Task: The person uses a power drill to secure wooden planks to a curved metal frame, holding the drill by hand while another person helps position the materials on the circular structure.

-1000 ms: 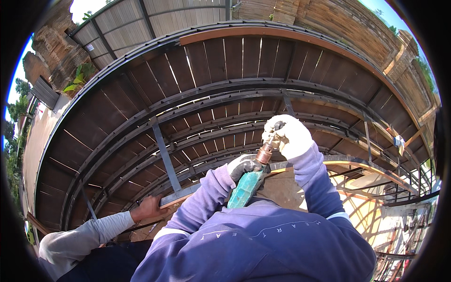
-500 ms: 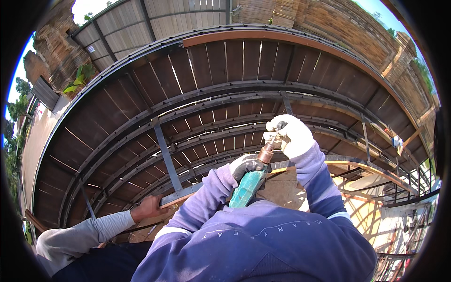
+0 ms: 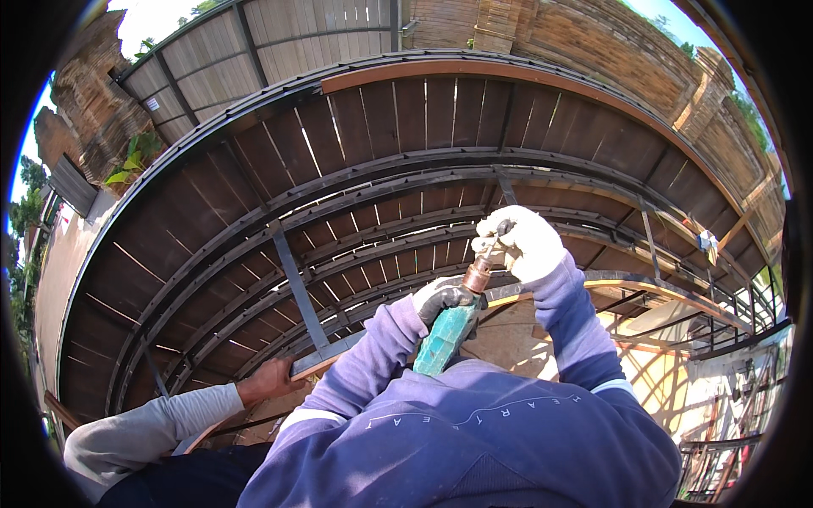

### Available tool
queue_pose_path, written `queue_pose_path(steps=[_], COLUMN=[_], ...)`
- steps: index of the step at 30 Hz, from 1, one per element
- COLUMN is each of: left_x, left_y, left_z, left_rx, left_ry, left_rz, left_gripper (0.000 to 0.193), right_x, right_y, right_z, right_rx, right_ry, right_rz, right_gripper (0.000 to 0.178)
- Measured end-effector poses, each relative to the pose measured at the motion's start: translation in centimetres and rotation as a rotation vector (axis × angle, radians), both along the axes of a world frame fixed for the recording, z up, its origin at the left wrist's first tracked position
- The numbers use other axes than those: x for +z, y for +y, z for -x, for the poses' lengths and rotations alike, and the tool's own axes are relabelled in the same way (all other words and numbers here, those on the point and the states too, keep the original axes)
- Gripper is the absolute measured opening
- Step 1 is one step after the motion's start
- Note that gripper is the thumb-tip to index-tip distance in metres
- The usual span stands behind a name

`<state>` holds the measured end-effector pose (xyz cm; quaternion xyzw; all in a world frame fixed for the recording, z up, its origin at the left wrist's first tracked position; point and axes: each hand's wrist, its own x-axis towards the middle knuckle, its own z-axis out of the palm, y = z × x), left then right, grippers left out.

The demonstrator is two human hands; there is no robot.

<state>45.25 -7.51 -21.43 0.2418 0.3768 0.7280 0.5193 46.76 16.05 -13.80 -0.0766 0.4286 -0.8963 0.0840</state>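
Observation:
My left hand point(image 3: 446, 296), in a white and dark glove, is wrapped round a teal power tool point(image 3: 445, 339) with a brown metal nose. The tool points up and away from my chest, and its rear end is against my sweatshirt. My right hand point(image 3: 529, 241), in a white glove, is closed at the tool's front end. Its fingers pinch a small metal bit point(image 3: 486, 251) there, mostly hidden by the glove. Both hands are in front of my body, over the dark curved frame point(image 3: 381, 182).
At lower left another person's bare hand point(image 3: 269, 381) grips a grey metal bar point(image 3: 326, 349). Curved dark boards point(image 3: 356, 118) with gaps spread ahead, edged by a brown strip point(image 3: 474, 68). Metal posts and rods point(image 3: 728, 440) stand at right; a brick wall point(image 3: 593, 46) rises beyond.
The view has shifted slightly, moving the background a little left. Both my hands keep their hold on the tool and bit, with hardly any movement.

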Motion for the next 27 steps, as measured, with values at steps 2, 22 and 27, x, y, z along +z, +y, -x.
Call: queue_pose_path(steps=[2, 22, 27], left_x=[0.1, -1.6, -2.2], left_y=[0.0, -1.1, -0.9], left_z=[-0.1, -0.1, -0.6], left_rx=[-0.022, 0.087, 0.207], left_ry=[-0.011, -0.101, -0.123], left_rz=[-0.006, -0.158, -0.119], left_gripper=[0.046, 0.067, 0.059], right_x=[0.5, 1.8, -2.5], right_y=[0.3, -4.0, -2.8], right_z=[0.0, -1.1, -5.5], right_rx=[0.024, -0.075, -0.115], right_ry=[0.034, 0.056, -0.076], right_rz=[-0.064, -0.042, -0.294], right_gripper=[0.033, 0.058, 0.070])
